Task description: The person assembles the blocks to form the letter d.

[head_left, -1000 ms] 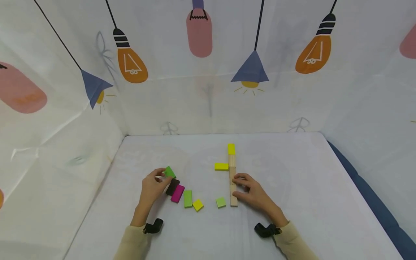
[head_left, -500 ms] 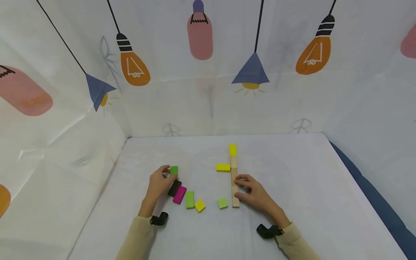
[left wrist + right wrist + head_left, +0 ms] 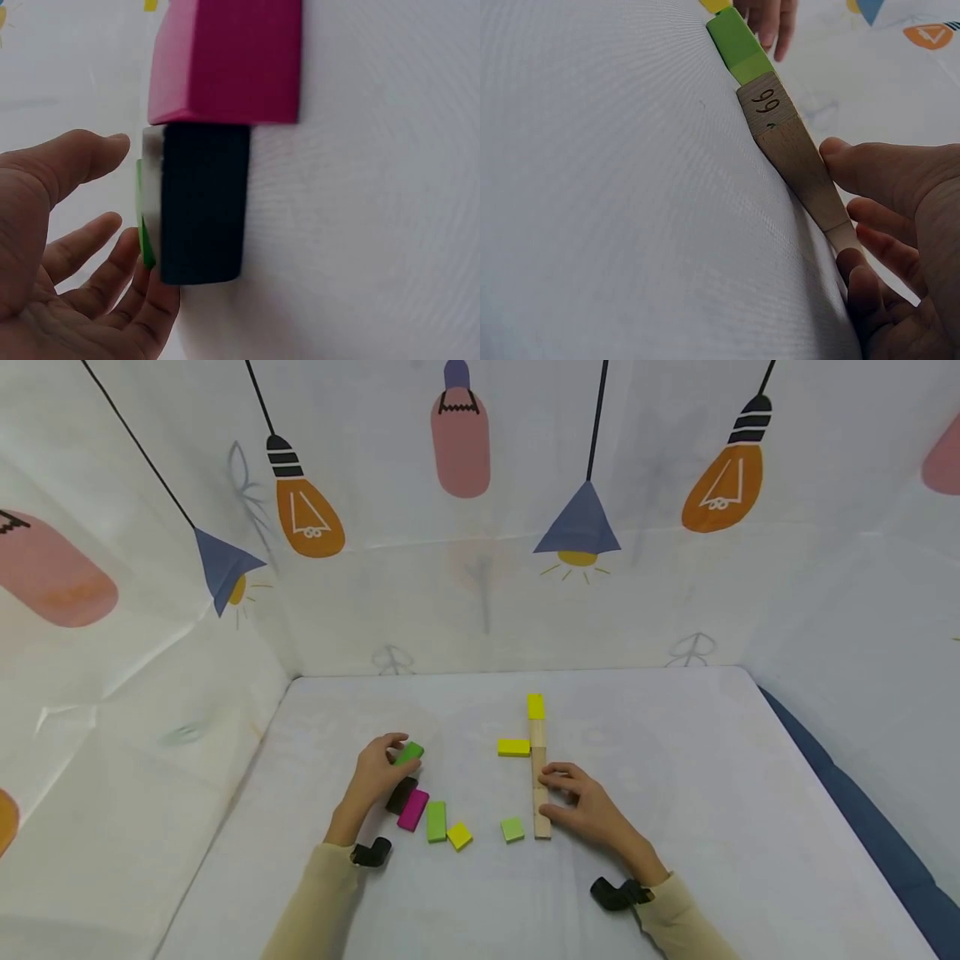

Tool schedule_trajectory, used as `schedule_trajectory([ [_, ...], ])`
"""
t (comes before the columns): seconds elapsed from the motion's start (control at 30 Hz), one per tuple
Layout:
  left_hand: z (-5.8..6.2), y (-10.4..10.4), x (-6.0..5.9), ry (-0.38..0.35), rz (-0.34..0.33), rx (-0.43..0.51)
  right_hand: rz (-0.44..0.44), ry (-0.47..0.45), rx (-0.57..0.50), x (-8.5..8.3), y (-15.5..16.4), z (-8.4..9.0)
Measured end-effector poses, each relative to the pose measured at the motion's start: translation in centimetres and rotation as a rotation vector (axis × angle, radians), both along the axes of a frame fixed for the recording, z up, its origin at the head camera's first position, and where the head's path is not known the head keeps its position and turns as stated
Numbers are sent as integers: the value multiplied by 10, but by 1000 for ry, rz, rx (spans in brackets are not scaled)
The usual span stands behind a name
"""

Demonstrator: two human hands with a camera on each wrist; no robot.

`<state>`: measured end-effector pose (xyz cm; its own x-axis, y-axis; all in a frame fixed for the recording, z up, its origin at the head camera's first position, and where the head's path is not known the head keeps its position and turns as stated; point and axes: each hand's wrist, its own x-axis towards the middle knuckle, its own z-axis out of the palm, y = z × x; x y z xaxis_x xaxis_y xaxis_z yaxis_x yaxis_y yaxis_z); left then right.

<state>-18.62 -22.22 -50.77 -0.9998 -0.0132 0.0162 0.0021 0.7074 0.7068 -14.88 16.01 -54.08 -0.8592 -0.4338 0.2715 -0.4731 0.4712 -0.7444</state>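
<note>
In the head view my left hand (image 3: 378, 770) pinches a green block (image 3: 409, 753) between thumb and fingers, just beyond a black block (image 3: 401, 795). A magenta block (image 3: 413, 810) lies against the black one. From the left wrist, the black block hides most of the green one, and the fingertips (image 3: 127, 244) reach behind it. My right hand (image 3: 585, 802) rests beside a straight row of plain wooden blocks (image 3: 540, 772), its thumb and fingertips at the row's right side. A number is marked on the end of the nearest wooden block (image 3: 769, 105).
A yellow block (image 3: 536, 706) tops the row, and another yellow block (image 3: 513, 747) juts left from it. Near the row's front end lies a light green block (image 3: 512, 829). A lime block (image 3: 437, 822) and a small yellow block (image 3: 459, 837) sit between the hands.
My left hand has moved right and away from me, turning the green block from a leftward slant through upright to a rightward slant. The right hand stays in place by the row.
</note>
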Motion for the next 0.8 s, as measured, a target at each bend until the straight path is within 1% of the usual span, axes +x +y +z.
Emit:
schedule_trajectory([
  [0.17, -1, 1, 0, -1, 25, 6, 4, 1, 1, 0, 0, 0],
  [0.3, -2, 0, 0, 9, 22, -5, 5, -8, -4, 0, 0, 1],
  [0.47, -2, -2, -1, 11, 4, -26, 3, -28, -10, 1, 0, 2],
  [0.6, -2, -3, -2, 6, -13, -30, 5, -15, -11, 0, 0, 1],
  [0.8, -4, -5, -3, 26, -66, -51, 7, -1, -8, -1, 1, -2],
])
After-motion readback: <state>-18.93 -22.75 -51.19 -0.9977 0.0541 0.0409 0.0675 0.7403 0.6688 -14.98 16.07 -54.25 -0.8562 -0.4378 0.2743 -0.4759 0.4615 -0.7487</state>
